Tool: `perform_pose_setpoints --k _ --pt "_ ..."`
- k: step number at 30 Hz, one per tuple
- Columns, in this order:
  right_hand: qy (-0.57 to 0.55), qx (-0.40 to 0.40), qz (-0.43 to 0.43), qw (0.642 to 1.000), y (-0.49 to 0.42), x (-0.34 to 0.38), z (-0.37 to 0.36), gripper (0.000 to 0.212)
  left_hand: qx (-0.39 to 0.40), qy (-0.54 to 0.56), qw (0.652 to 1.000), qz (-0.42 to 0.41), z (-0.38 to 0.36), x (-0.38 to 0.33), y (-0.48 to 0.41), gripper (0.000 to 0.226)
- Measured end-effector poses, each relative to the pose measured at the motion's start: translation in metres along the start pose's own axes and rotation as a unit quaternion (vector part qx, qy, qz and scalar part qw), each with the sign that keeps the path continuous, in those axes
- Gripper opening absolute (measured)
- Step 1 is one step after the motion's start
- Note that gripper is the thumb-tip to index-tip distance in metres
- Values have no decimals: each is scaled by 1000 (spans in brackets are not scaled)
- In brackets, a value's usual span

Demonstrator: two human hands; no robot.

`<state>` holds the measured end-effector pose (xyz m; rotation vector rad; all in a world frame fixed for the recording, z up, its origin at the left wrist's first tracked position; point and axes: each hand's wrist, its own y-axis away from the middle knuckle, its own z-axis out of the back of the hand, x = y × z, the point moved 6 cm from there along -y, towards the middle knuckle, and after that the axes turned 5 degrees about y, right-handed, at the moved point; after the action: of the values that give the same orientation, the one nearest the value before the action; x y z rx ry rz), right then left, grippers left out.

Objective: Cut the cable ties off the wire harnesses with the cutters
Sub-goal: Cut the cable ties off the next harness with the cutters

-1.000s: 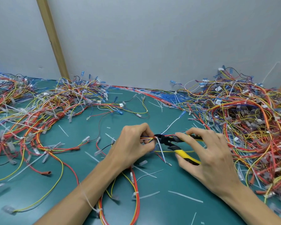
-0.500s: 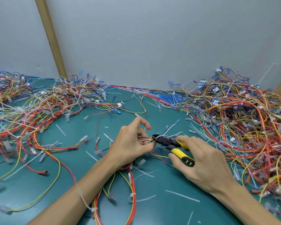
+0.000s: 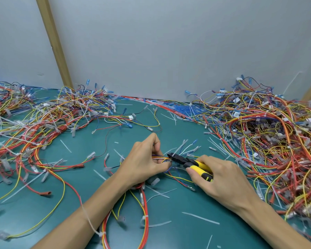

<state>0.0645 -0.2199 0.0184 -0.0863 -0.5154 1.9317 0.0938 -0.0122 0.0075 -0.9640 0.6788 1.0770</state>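
My left hand [image 3: 145, 162] pinches a thin bundle of coloured wires, part of a wire harness [image 3: 144, 209] that trails back under my forearm. My right hand [image 3: 221, 178] grips the yellow-and-black handles of the cutters [image 3: 187, 161]. Their black jaws point left and meet the wires right at my left fingertips. A white cable tie end [image 3: 179, 147] sticks up behind the jaws. Whether the jaws are on a tie is hidden by my fingers.
A tall tangle of harnesses [image 3: 269, 133] fills the right side, and a flatter heap of harnesses [image 3: 36, 121] spreads over the left. Cut white tie pieces [image 3: 200, 218] lie scattered on the green mat [image 3: 169, 234]. A grey wall [image 3: 151, 42] closes the back.
My right hand slid the cutters left and lower, bringing the jaws to the wires at my left fingertips. My left hand's forefinger lifted, then curled back down onto the wires.
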Motion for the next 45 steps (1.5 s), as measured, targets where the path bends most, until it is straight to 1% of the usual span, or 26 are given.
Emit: perform_pose_setpoints --k 9,12,14,17,19,21,23,24,26,27,28,29,30,31,33,34,35,37,39,40,41,42,43,44,45 --pt "-10 -12 4 1000 0 -4 -2 48 2 8 1000 -7 0 1 -1 53" --pt "0 -37 0 999 2 -2 0 44 7 -2 1000 -11 -1 3 -1 52" --pt "9 -77 2 997 5 2 5 39 12 -10 1000 -18 -2 4 -1 48" --pt "20 -174 11 984 8 4 19 35 20 -47 998 -42 -4 2 0 42" --pt "12 -238 40 970 12 5 30 36 23 -87 994 -53 -4 -2 2 37" --pt "-3 -276 71 959 15 6 38 41 26 -131 989 -65 -4 -7 3 34" --pt "1 -292 90 952 17 10 45 48 26 -202 975 -92 -6 -17 5 29" --pt "17 -300 109 948 19 15 48 52 23 -245 962 -120 -8 -25 6 27" --pt "31 -316 163 934 23 28 54 53 -2 -324 925 -199 -14 -43 9 20" --pt "16 -322 182 929 25 33 57 52 -14 -342 912 -228 -17 -51 12 19" --pt "-9 -326 195 925 26 38 60 51 -25 -342 906 -250 -20 -58 15 20" --pt "-35 -329 200 922 28 40 63 49 -26 -336 903 -267 -22 -62 16 14" --pt "-63 -329 195 922 29 39 64 49 -27 -327 901 -285 -23 -64 17 7" --pt "-96 -325 176 924 29 36 65 49 -34 -329 897 -294 -24 -65 17 11" --pt "-194 -313 100 924 26 25 65 46 -33 -350 889 -294 -27 -60 15 19" --pt "-263 -310 54 912 24 18 64 42 -25 -354 890 -284 -28 -57 13 25" --pt "-343 -309 6 887 20 11 63 40 -11 -357 894 -272 -29 -55 12 30" --pt "-475 -315 -92 816 12 -6 62 40 4 -359 898 -254 -29 -49 9 34" --pt "-543 -325 -182 753 6 -25 67 42 5 -342 911 -230 -25 -43 6 32" --pt "-564 -326 -212 728 4 -35 69 42 6 -332 917 -222 -24 -40 5 29" --pt "-575 -326 -226 716 2 -42 72 40 9 -321 923 -212 -23 -38 4 26" --pt "-572 -322 -225 720 1 -47 75 34 11 -310 929 -201 -23 -36 4 24" --pt "-553 -314 -215 741 -1 -51 80 26 9 -300 934 -191 -23 -35 3 23" --pt "-520 -289 -196 779 -4 -51 83 16 5 -293 938 -188 -22 -36 3 23" --pt "-478 -247 -173 825 -9 -47 85 12 3 -292 937 -191 -22 -38 4 24"
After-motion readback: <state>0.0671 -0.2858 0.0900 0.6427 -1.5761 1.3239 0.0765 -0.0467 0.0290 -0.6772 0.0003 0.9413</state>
